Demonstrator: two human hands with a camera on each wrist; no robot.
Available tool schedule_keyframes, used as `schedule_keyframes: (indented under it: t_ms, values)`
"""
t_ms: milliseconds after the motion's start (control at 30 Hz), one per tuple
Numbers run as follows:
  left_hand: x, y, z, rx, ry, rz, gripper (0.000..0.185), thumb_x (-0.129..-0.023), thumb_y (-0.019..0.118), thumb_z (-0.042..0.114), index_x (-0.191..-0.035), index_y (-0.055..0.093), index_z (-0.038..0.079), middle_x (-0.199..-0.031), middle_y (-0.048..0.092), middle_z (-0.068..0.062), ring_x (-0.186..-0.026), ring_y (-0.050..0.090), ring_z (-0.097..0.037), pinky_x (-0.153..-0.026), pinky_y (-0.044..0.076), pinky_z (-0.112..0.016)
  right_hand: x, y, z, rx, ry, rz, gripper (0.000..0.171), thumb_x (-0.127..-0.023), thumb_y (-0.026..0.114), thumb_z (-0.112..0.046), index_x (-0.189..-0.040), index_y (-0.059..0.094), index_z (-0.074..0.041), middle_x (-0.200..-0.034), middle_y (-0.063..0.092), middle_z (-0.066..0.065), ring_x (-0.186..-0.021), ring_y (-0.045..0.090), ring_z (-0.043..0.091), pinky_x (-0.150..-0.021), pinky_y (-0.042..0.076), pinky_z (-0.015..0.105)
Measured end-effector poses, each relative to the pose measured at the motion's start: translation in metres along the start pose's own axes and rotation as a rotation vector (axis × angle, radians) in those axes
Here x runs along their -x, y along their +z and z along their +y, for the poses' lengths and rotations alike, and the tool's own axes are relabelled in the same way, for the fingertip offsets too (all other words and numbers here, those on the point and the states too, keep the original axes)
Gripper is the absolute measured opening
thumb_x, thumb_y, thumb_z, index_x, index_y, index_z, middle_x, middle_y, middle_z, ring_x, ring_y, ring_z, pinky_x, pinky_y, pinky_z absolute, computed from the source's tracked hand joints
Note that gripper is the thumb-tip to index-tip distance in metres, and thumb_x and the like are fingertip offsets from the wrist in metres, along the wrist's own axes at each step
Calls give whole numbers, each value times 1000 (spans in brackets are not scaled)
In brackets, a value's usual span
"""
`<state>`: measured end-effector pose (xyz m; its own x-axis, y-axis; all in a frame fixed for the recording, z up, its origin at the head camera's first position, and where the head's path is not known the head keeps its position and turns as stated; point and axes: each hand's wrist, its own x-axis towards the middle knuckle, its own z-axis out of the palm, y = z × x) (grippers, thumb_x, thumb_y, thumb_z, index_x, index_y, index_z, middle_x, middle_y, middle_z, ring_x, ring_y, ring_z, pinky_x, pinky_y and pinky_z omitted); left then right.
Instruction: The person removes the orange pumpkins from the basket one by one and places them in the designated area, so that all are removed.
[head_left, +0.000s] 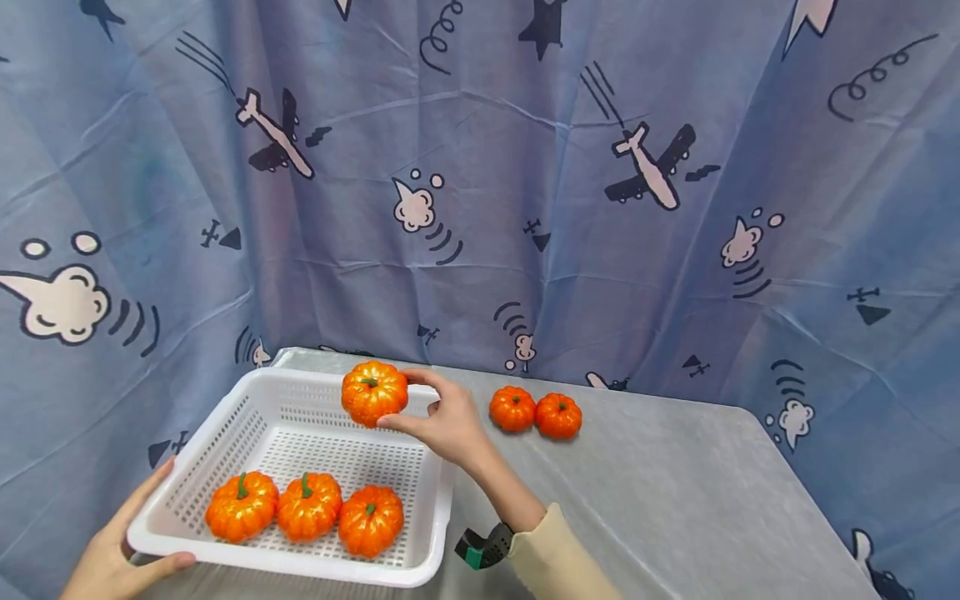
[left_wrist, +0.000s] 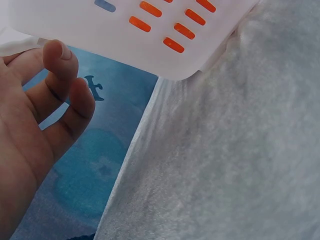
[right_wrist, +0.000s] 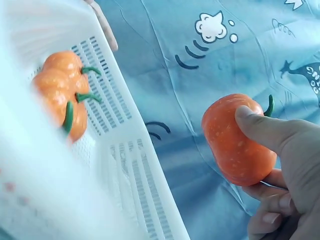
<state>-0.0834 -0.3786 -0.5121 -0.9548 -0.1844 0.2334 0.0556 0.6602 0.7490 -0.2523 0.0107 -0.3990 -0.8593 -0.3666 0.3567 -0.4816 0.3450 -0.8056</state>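
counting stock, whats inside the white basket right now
Three orange pumpkins sit in a row along the near side of the white basket. A fourth pumpkin is held above it by the right hand, not inside. Nothing looks hidden.

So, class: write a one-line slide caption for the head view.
Right hand holds a pumpkin over the white basket.

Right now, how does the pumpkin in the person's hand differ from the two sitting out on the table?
The held pumpkin is gripped by the right hand above the white basket; the two table pumpkins rest untouched on the grey table, touching each other. It looks larger. All are orange with green stems.
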Motion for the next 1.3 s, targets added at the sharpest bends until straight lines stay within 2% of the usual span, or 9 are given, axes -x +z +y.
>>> schedule_keyframes:
  t_ms: [200, 367, 567, 667, 800, 1000, 1100, 1200, 1300]
  values:
    - [-1, 0, -2, -10, -31, -10, 122, -79, 94, 11, -172, 17, 22, -124, 26, 49, -92, 48, 15, -70, 49, -18, 18, -20, 11, -15, 74, 70, 66, -77, 97, -32, -135, 72, -16, -130, 73, 5, -47, 35, 7, -47, 34, 19]
    - [-2, -1, -2, -22, -53, -32, 123, -81, 94, 13, -173, 13, 21, -142, 52, 16, -92, 47, 16, -71, 49, -18, 33, -30, 24, 0, 105, 164, 67, -74, 99, -31, -134, 72, -15, -122, 74, 6, -44, 24, 7, -46, 28, 20]
    - [-4, -3, 1, -42, -84, -52, 123, -83, 93, 17, -173, 9, 19, -148, 47, -24, -92, 44, 17, -72, 53, -24, 47, -40, 50, -17, 136, 306, 67, -73, 100, -31, -133, 73, -15, -118, 74, 5, -49, 21, 2, -50, 28, 20]
    - [-4, -2, 2, -36, -67, -48, 122, -82, 92, 15, -173, 10, 18, -150, 49, -14, -92, 44, 17, -72, 52, -24, 54, -47, 65, -34, 165, 333, 67, -73, 100, -31, -132, 74, -16, -102, 74, 5, -43, 22, 3, -46, 25, 21]
    - [-2, 0, 0, -8, -11, -6, 123, -78, 94, 8, -172, 16, 22, -134, 35, 41, -94, 46, 16, -70, 48, -18, 65, -56, 82, -9, 238, 334, 68, -73, 100, -33, -133, 72, -16, -66, 54, 1, -41, 23, 5, -45, 26, 22]
    - [-1, 1, -2, -4, -4, 2, 124, -77, 95, 8, -172, 18, 25, -124, 24, 52, -94, 46, 17, -71, 47, -17, 78, -64, 106, 51, 307, 341, 71, -76, 98, -31, -138, 69, -11, -114, 71, 10, -42, 25, 5, -46, 31, 22]
    - [-2, 1, -2, -26, -34, -19, 123, -78, 95, 13, -172, 16, 23, -130, 37, 42, -93, 47, 16, -71, 48, -18, 82, -67, 117, 69, 306, 347, 70, -76, 98, -29, -138, 69, -11, -134, 69, 14, -43, 25, 5, -46, 31, 21]
    - [-3, 0, 0, -44, -74, -42, 123, -80, 95, 17, -173, 13, 20, -139, 56, 7, -91, 47, 16, -71, 51, -22, 86, -68, 128, 80, 285, 343, 68, -76, 98, -28, -135, 70, -10, -132, 69, 15, -43, 24, 5, -46, 30, 21]
    - [-5, 0, 2, -47, -89, -49, 124, -81, 94, 18, -172, 11, 18, -143, 55, -19, -92, 46, 17, -72, 54, -26, 88, -68, 137, 95, 259, 324, 66, -75, 99, -27, -132, 71, -9, -127, 71, 16, -43, 24, 4, -45, 30, 21]
